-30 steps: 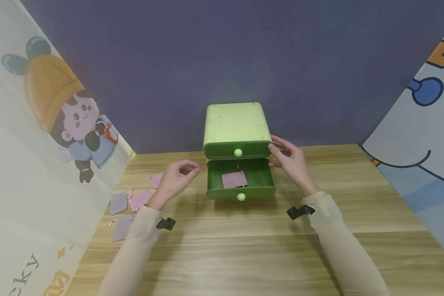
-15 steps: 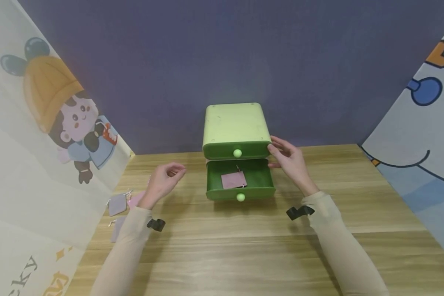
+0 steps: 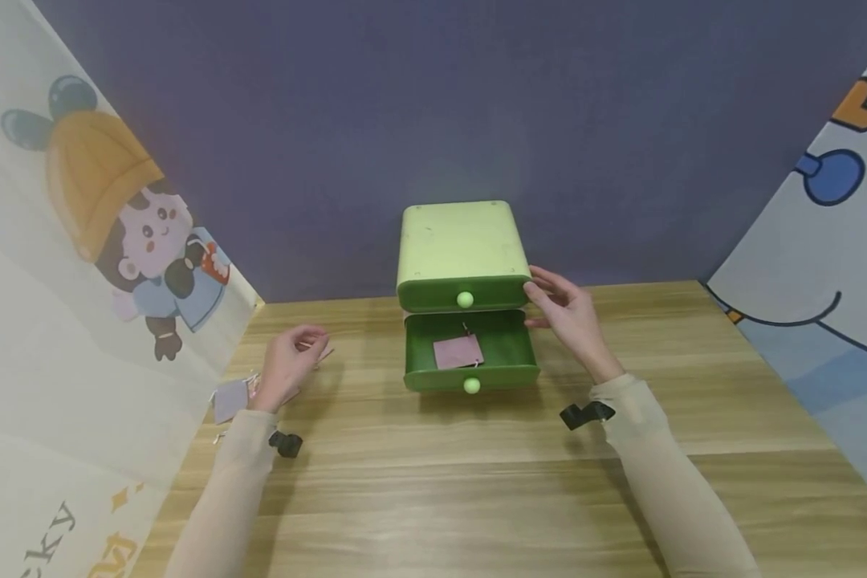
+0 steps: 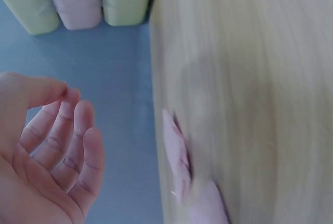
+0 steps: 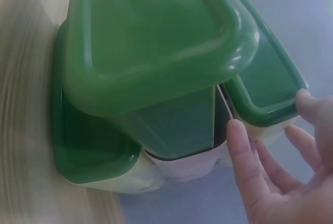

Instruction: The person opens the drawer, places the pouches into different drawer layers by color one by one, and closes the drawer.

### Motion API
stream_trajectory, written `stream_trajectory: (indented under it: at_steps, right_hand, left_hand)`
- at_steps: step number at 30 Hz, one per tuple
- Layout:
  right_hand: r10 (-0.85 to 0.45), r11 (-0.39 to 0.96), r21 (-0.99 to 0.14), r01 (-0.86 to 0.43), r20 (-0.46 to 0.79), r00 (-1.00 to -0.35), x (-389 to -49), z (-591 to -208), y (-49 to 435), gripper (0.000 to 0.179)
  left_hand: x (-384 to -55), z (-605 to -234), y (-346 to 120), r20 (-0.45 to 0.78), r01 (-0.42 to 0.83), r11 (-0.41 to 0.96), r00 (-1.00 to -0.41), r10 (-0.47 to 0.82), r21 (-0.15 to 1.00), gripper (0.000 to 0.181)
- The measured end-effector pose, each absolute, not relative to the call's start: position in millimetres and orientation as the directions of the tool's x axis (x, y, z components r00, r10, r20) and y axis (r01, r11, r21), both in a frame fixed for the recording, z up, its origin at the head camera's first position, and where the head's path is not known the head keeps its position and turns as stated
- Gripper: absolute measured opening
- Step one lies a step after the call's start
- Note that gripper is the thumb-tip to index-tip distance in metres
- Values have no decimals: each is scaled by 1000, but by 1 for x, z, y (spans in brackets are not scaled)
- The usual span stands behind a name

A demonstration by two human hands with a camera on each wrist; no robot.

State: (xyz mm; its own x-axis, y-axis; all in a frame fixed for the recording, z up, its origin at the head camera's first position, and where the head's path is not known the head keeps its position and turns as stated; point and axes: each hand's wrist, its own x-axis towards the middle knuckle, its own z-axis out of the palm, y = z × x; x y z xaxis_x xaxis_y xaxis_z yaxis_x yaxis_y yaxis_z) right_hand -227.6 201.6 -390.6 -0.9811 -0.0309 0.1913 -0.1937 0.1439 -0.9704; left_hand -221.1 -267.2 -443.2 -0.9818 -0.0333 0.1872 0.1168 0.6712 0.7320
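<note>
Inside the pulled-out drawer [image 3: 433,380] lies a mauve pouch [image 3: 457,352].

A plain violet-blue wall [image 3: 462,120] backs the wood-grained bench [image 3: 433,498]; an orange-hatted cartoon figure [image 3: 155,233] decorates the white left wall [image 3: 36,345].

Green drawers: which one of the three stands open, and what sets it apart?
The middle drawer: it alone is pulled out, with a pouch lying inside. The top drawer and bottom drawer are shut.

Pouch [image 3: 457,352] in pulled-out drawer [image 3: 433,380]; cabinet [image 3: 462,241] on table [image 3: 477,498], before wall [image 3: 332,120]; more pouches [image 3: 231,400] left of cabinet.
</note>
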Motion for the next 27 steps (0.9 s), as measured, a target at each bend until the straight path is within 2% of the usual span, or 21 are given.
stream_trajectory:
  at_steps: [7, 17, 27]
  right_hand:
    - [-24, 135, -978, -160, 158, -987, -225, -391, 202, 61]
    - [-38, 160, -979, -128, 124, -992, -228, -393, 204, 67]
    - [-24, 138, -983, -119, 117, -993, -229, -392, 201, 65]
  left_hand:
    - [-220, -450, -280, 125, 27, 688, -988, -93, 725, 31]
    - [-222, -460, -288, 112, -38, 687, -979, -172, 725, 31]
    - [-227, -471, -295, 45, -66, 708, -990, -137, 703, 37]
